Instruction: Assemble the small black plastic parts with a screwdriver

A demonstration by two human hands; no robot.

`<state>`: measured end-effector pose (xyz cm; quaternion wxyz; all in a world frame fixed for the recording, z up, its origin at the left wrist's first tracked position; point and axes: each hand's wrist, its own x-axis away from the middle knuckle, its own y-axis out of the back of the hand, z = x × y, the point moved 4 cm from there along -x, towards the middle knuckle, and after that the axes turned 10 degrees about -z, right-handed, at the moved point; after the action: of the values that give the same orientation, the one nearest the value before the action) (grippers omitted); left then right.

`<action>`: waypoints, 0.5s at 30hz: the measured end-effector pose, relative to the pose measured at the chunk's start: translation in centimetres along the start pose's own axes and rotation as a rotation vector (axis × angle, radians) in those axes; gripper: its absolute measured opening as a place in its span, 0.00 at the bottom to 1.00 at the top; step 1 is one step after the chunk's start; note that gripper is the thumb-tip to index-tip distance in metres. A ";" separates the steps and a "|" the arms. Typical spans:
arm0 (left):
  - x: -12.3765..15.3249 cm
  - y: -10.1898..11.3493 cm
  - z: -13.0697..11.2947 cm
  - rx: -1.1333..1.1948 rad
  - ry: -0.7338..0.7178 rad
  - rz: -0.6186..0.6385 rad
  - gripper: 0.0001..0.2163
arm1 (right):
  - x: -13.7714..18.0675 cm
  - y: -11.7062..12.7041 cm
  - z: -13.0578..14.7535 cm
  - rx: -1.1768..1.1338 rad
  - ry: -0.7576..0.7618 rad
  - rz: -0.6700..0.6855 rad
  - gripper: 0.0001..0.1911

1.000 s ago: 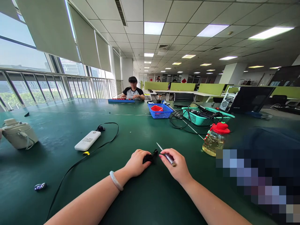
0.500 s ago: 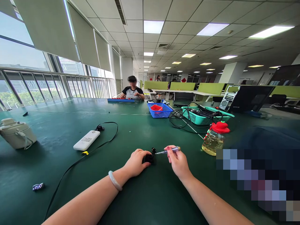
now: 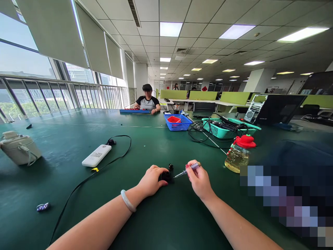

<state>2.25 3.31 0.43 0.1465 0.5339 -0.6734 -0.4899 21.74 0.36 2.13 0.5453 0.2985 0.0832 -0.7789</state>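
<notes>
My left hand (image 3: 152, 180), with a pale bangle at its wrist, grips a small black object (image 3: 166, 177) on the dark green table (image 3: 145, 222). Its exact kind is too dark and small to make out. A tiny black piece (image 3: 170, 167) lies just beyond it. In my right hand (image 3: 199, 180) is a slim screwdriver (image 3: 186, 171) with a see-through handle, pinched between thumb and fingers. Its shaft points left and down, and the tip is at the right edge of the black object; whether it touches, I cannot tell.
Left of my hands lie a white power bank (image 3: 96, 156) with a black strap and a shiny dark item (image 3: 43, 207). A red-lidded bottle (image 3: 237, 161) stands to the right. Farther back are a blue basket (image 3: 177, 125), a teal basket (image 3: 218, 132) with cables, and a seated person (image 3: 147, 101).
The screwdriver's tip has dropped from beside the tiny black piece to the black object's right edge, and its shaft slopes more steeply. My left hand has hardly moved.
</notes>
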 end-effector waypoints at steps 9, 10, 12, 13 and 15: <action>0.1 0.1 -0.1 -0.040 -0.042 -0.017 0.21 | 1.5 -1.1 3.4 0.183 0.264 0.241 0.08; 0.1 0.1 -0.2 -0.043 -0.046 -0.019 0.22 | 1.7 -1.2 3.7 0.180 0.304 0.244 0.07; 0.2 0.2 -0.3 -0.047 -0.048 -0.018 0.22 | 2.3 -1.6 4.4 0.194 0.398 0.258 0.07; 0.3 0.2 -0.3 -0.045 -0.049 -0.016 0.21 | 2.6 -1.9 4.6 0.212 0.442 0.262 0.07; 0.4 0.3 -0.3 -0.037 -0.051 -0.018 0.21 | 2.9 -2.6 4.7 0.246 0.496 0.278 0.07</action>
<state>2.18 2.84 0.69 0.1347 0.5247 -0.6628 -0.5169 17.01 -3.15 3.81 0.5694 0.5516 0.0773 -0.6046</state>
